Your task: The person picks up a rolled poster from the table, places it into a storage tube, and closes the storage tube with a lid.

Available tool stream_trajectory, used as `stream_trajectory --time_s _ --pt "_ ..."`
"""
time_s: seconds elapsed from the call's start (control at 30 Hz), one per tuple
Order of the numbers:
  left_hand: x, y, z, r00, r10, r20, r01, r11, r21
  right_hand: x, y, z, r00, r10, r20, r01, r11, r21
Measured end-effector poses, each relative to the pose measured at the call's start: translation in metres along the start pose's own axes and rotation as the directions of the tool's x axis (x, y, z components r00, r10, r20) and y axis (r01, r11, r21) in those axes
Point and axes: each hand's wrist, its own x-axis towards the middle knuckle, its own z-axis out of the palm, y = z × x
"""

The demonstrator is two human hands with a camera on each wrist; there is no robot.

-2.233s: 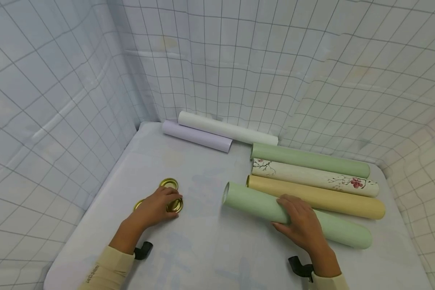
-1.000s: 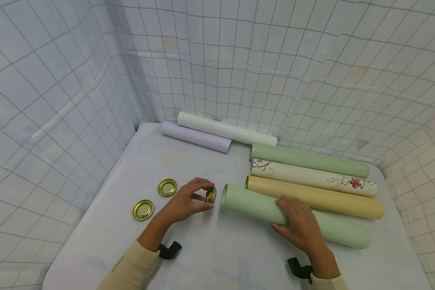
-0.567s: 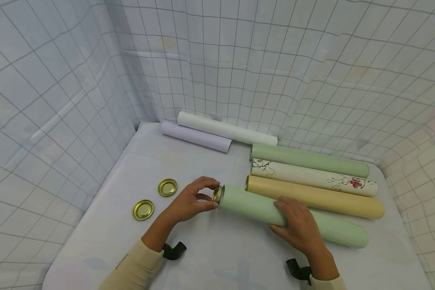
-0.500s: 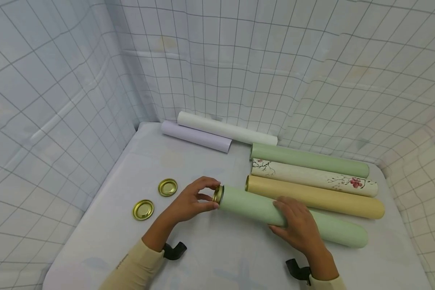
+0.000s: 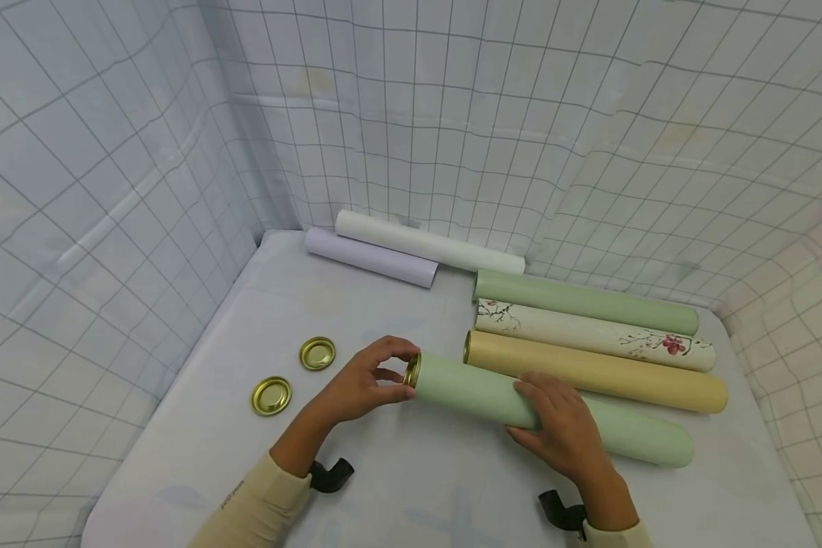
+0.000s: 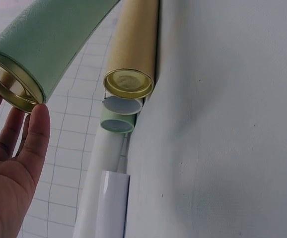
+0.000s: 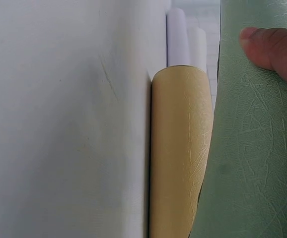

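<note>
My right hand (image 5: 563, 426) grips a pale green cardboard tube (image 5: 469, 390) around its middle, fingers over the top and thumb on the near side. At the tube's left end, my left hand (image 5: 363, 384) pinches a gold metal lid (image 5: 412, 371) by its rim between thumb and fingers. The left wrist view shows the lid's ring (image 6: 14, 99) seated in the tube's mouth, flush around the edge. Two more gold lids lie to the left, one farther back (image 5: 317, 354) and one nearer (image 5: 270, 396). In the right wrist view my thumb (image 7: 270, 49) presses on the green surface.
Behind the held tube lie a tan tube (image 5: 596, 371), a white tube with blossom print (image 5: 589, 333) and another green tube (image 5: 585, 301). Lavender (image 5: 370, 257) and white (image 5: 428, 242) rolls lie along the back edge. Grid-patterned cloth walls (image 5: 411, 114) surround the white table (image 5: 397, 487).
My left hand took a gold lid from the table, carried it right to the green tube's open end and pushed it in. The tube shifted slightly left with my right hand.
</note>
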Motion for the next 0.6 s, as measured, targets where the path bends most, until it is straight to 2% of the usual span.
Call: stream_trajectory --time_s 0.2,0.43,0.6 --pt "-0.002 0.0 0.0 1.0 -0.001 0.001 0.001 1.0 -0.009 0.0 -0.001 0.0 1.0 -0.004 0.001 0.004 1.0 0.005" --pt "-0.004 -0.031 0.003 0.999 -0.043 0.006 0.043 0.997 -0.066 0.0 -0.002 0.0 1.0 -0.013 0.009 0.014 1.0 -0.004" --pt "-0.008 -0.035 0.004 0.999 -0.033 0.004 0.033 0.993 -0.115 0.0 -0.003 0.001 0.999 -0.03 0.011 0.031 0.999 -0.013"
